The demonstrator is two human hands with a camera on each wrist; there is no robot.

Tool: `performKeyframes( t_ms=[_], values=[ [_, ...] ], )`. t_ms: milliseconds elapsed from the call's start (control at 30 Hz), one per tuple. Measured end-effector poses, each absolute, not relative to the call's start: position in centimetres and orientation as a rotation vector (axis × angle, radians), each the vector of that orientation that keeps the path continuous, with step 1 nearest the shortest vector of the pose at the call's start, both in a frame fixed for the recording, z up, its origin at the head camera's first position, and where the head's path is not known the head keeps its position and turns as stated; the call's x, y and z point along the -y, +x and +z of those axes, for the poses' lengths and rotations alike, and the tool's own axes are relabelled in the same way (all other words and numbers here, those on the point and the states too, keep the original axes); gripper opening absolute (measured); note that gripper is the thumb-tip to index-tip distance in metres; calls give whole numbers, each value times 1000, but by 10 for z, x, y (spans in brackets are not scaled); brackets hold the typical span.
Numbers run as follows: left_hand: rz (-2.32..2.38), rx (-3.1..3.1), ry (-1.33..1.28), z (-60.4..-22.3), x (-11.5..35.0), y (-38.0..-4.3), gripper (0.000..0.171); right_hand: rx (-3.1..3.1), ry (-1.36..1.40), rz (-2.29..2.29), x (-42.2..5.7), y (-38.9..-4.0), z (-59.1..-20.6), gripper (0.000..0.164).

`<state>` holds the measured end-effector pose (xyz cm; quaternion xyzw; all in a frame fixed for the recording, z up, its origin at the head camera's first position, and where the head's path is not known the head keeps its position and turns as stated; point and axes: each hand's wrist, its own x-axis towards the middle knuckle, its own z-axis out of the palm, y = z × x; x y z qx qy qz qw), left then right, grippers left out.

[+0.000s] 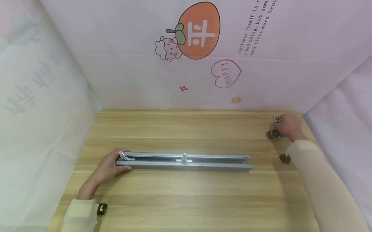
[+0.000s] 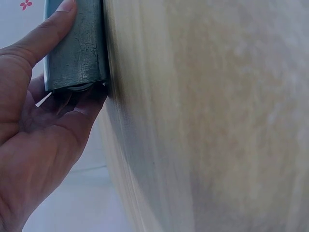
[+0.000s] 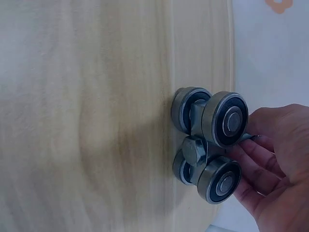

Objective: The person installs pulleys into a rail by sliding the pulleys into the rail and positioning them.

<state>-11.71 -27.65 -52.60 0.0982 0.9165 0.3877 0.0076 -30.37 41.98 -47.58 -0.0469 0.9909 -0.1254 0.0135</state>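
A long steel C-channel rail [image 1: 215, 167] lies on the wooden table, its slot facing up. My left hand [image 1: 110, 166] grips its left end, thumb on the near side and fingers round the far side. In the left wrist view, the thumb presses the rail's wall [image 2: 79, 48]. One bolt [image 1: 123, 156] leans from the slot by this hand; another bolt [image 1: 184, 156] stands near the middle. At the table's far right, my right hand [image 1: 288, 125] holds a roller trolley [image 3: 193, 150] with several bearing wheels. Its fingers curl round the trolley's stem, partly hidden behind the wheels.
A printed cloth [image 1: 129, 68] with cartoon drawings rises behind the table [image 1: 185, 202]. Pale curtains hang at the left [image 1: 33, 123] and right [image 1: 354, 120]. A small black device [image 1: 102, 208] sits at the left cuff. A dark rounded shape [image 1: 285, 158] shows beside the right sleeve.
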Motion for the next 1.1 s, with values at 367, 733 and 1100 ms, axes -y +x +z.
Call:
performKeyframes(
  t_ms=[367, 733, 1100],
  values=[
    [1211, -2845, 298, -525, 280, -114, 67, -3129, -146, -562, -415, -284, -479, 39],
    [1196, -2882, 331, -525, 278, -114, 66, -3199, -349, -647, -418, -262, -476, 20],
    [1192, -2845, 323, -524, 277, -116, 65, -3127, -427, -532, -420, -240, -472, 19]
  ],
)
